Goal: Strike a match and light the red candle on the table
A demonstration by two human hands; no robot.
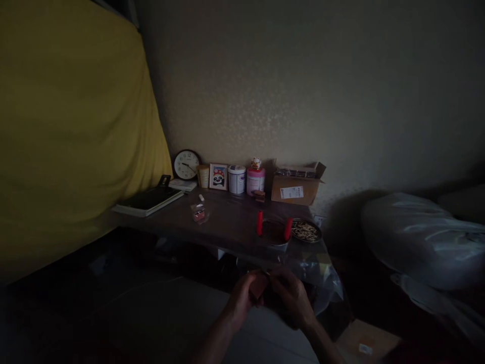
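The room is dim. My left hand [242,298] and my right hand [293,298] meet low in the middle of the view, in front of a dark table [227,227]. Both have their fingers curled around a small reddish-brown object [259,285] held between them; what it is stays too dark to make out. On the table just beyond my hands stands a round pot with two red handles [275,232], and beside it a dish of pale small pieces [306,231].
A clock [186,164], a framed panda picture [219,177], a white jar [237,179], a pink jar [255,181] and a cardboard box [295,187] line the wall. A flat book [147,200] lies left. A yellow curtain [68,131] hangs left; plastic-wrapped bundles [424,237] sit right.
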